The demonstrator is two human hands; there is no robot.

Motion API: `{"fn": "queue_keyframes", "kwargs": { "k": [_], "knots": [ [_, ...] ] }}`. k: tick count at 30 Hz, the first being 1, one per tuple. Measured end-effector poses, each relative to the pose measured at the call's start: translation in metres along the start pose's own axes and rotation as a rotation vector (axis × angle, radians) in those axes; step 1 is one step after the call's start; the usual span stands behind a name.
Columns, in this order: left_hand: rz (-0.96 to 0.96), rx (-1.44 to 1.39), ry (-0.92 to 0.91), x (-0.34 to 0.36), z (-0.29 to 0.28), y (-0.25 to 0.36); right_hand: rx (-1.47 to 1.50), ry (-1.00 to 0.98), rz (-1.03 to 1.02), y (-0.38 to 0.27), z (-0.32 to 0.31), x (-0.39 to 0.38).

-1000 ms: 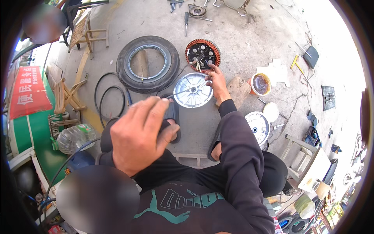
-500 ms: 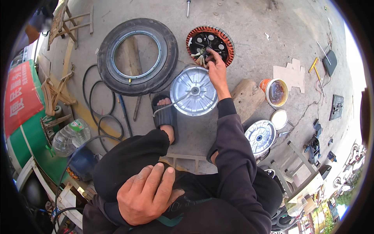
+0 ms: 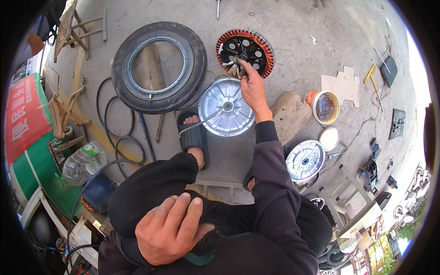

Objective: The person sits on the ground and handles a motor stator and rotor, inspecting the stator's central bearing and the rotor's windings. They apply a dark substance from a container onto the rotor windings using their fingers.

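Right hand (image 3: 251, 87) pinches the wire bundle (image 3: 233, 68) at the motor stator (image 3: 245, 46), beyond the hub cover (image 3: 226, 107); left hand (image 3: 170, 229) rests open on the lap.

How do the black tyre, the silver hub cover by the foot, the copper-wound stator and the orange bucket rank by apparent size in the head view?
1. Black tyre, clearly largest.
2. Silver hub cover and copper-wound stator: they look nearly alike, so I leave them unranked.
3. Orange bucket, smallest.

Right hand (image 3: 251, 87) pinches wires (image 3: 233, 68) at the copper-wound stator (image 3: 245, 46).
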State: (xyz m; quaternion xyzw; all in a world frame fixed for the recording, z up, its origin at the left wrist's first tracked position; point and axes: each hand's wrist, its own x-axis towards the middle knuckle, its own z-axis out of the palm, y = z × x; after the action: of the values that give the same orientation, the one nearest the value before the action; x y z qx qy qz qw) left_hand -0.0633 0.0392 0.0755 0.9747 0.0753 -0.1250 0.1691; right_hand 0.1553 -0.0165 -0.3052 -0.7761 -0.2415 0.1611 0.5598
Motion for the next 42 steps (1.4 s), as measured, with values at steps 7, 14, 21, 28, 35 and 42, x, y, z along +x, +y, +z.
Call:
{"fn": "queue_keyframes", "kwargs": {
  "k": [7, 14, 21, 28, 35, 42],
  "knots": [
    [0.007, -0.009, 0.016, -0.004, -0.003, 0.004, -0.309, -0.107, -0.063, -0.011, -0.015, 0.014],
    [0.013, -0.021, 0.038, -0.008, 0.000, 0.004, 0.070, 0.061, 0.182, -0.012, 0.019, -0.017],
    [0.037, -0.029, 0.022, -0.006, -0.003, 0.008, 0.379, 0.131, 0.285, -0.009, 0.058, -0.020],
    [0.048, -0.006, 0.038, -0.003, 0.001, 0.011, 0.683, 0.224, 0.409, -0.040, 0.075, -0.018],
    [0.062, -0.020, 0.007, -0.001, -0.004, 0.014, 2.068, 0.269, 0.703, -0.035, 0.060, 0.012],
    [0.062, -0.018, -0.002, 0.000, -0.003, 0.014, 2.201, 0.244, 0.729, -0.033, 0.058, 0.011]
  ]
}}
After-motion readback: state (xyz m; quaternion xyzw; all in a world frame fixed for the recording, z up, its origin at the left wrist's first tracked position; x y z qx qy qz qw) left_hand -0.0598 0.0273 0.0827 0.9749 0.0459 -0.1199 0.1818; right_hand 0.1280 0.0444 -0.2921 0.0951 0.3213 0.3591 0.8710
